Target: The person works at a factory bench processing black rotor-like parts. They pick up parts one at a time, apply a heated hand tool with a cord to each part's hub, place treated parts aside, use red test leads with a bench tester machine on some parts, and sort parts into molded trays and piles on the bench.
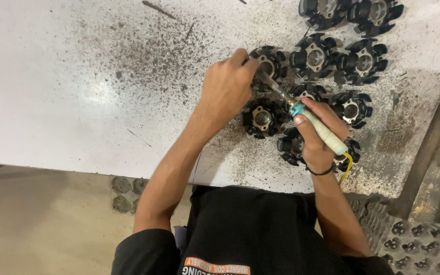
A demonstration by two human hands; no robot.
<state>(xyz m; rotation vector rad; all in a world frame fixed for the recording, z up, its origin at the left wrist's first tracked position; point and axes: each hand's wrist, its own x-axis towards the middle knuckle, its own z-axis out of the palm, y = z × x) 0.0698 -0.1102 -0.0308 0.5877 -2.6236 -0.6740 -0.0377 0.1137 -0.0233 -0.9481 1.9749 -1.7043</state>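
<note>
The right hand (318,133) is clamped on a soldering iron (315,124), tip at a black stator core (269,63) on the table (77,91). The left hand (227,86) pinches its rim, probably holding wire. The core looks rigid and heavy; grip the outer poles.

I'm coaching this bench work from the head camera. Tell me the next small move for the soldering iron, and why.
Probably ease the soldering iron tip a touch forward onto the black coil part that the left hand pinches at its rim. The right hand holds the iron by its pale handle, and the tip already lies at that part, so only a small nudge seems needed.
</note>
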